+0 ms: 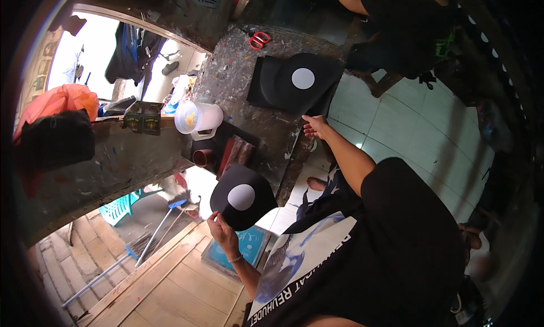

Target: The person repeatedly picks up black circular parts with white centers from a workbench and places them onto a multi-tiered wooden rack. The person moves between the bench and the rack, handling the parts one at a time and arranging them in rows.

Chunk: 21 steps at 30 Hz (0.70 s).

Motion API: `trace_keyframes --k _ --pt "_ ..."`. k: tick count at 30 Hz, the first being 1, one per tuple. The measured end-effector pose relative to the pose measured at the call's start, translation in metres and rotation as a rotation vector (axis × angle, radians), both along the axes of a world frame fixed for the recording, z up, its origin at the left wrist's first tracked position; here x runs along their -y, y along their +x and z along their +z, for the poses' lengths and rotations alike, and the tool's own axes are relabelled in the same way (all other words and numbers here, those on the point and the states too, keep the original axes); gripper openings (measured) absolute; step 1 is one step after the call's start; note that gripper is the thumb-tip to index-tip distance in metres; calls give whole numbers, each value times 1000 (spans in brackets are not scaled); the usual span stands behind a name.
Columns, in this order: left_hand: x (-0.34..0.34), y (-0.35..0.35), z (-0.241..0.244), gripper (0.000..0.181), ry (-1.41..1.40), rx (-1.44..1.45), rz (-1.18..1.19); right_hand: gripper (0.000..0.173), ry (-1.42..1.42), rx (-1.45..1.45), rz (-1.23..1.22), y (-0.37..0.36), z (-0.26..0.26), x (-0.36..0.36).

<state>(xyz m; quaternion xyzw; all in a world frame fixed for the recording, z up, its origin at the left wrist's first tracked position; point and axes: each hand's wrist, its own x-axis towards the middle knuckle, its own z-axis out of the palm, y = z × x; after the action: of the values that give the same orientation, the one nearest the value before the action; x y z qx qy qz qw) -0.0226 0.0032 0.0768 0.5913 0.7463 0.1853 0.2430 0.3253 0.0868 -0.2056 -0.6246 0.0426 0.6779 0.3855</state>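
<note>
My left hand (223, 231) pinches the near edge of a black flexible sheet (259, 199) bearing a white disc (241, 197). This sheet is held up beside the end of the worktable. My right hand (315, 127) is at the corner of a second black sheet (278, 83), with thumb and finger closing on it. That sheet has a white disc (303, 78) too, and it bows over other dark sheets (256, 98) on the paint-spotted worktable (238, 68). The exact contact at its corner is small and partly hidden.
Red-handled scissors (258, 40) lie at the table's far end. A translucent plastic jug (204, 118), a brown cylinder (202, 158) and reddish-brown blocks (235, 153) sit along its left side. Another person (395, 25) is at upper right. A blue framed panel (250, 244) is below my left hand.
</note>
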Motion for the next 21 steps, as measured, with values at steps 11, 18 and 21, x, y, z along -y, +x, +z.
trace_keyframes --k 11,18,21 --pt "26 12 5 22 -120 199 142 33 -39 31 152 -39 -21 8" --pt "16 11 -1 20 -128 243 117 39 -80 7 -509 -23 -30 -4" --pt "3 12 0 20 -128 242 88 34 -52 74 -555 -27 -14 -18"
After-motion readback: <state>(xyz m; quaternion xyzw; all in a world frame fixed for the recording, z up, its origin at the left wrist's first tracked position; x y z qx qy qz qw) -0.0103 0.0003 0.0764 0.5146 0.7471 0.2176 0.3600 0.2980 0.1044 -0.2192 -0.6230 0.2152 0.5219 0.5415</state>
